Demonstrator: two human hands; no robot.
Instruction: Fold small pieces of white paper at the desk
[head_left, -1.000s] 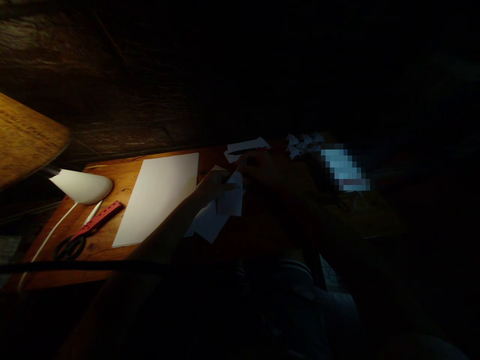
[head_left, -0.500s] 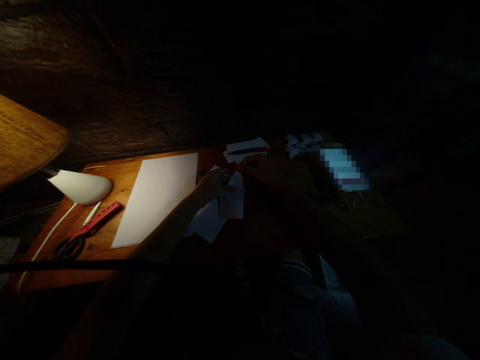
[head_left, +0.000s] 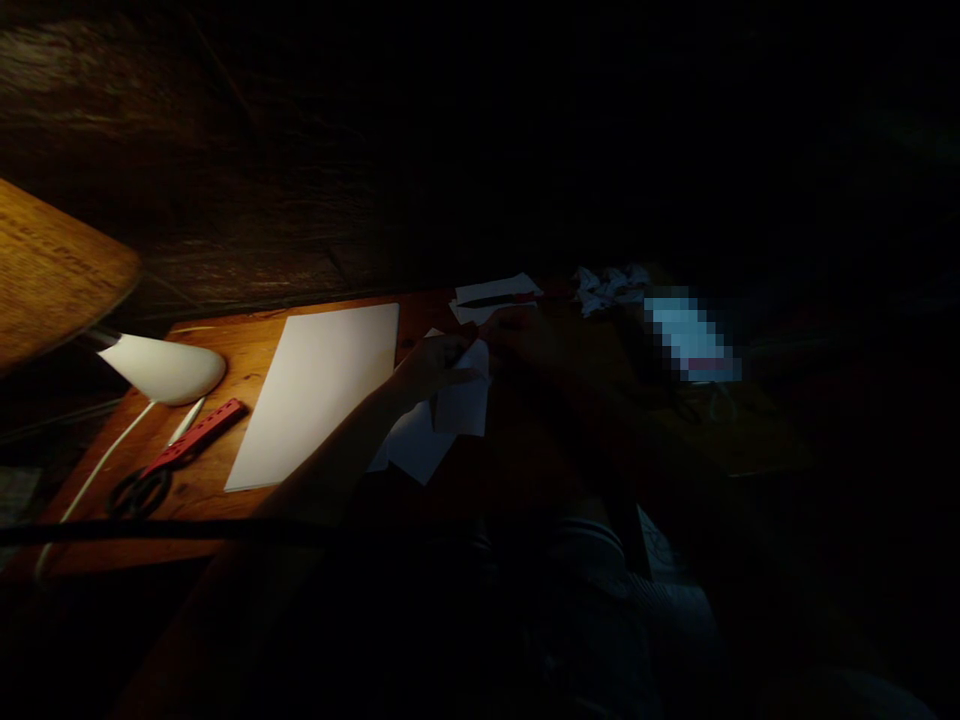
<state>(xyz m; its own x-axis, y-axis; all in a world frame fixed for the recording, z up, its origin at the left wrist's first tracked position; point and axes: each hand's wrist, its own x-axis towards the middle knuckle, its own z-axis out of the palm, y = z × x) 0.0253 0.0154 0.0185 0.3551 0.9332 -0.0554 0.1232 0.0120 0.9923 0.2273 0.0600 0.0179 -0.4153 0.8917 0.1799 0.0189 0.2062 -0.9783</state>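
Above the middle of a dim wooden table, my left hand (head_left: pixel 433 362) is closed on a piece of folded white paper (head_left: pixel 462 404). My right hand (head_left: pixel 516 328) pinches the top of the same paper, its fingers close to those of my left; deep shadow hides much of it. Below and to the left of the held piece lie loose white paper pieces (head_left: pixel 421 446). Left of my left hand rests a stack of white sheets (head_left: pixel 322 375), lit by the lamp.
A white lamp base (head_left: pixel 169 370) with a cord stands at the left, near scissors with a red sheath (head_left: pixel 195 438). Behind my hands, a dark blade (head_left: pixel 487 300) lies on cut paper (head_left: pixel 499 288). Crumpled papers (head_left: pixel 607 290) and a glowing blurred screen (head_left: pixel 690 335) are at the right.
My hands stay on the folded paper with barely any movement. The whole view has shifted very slightly.
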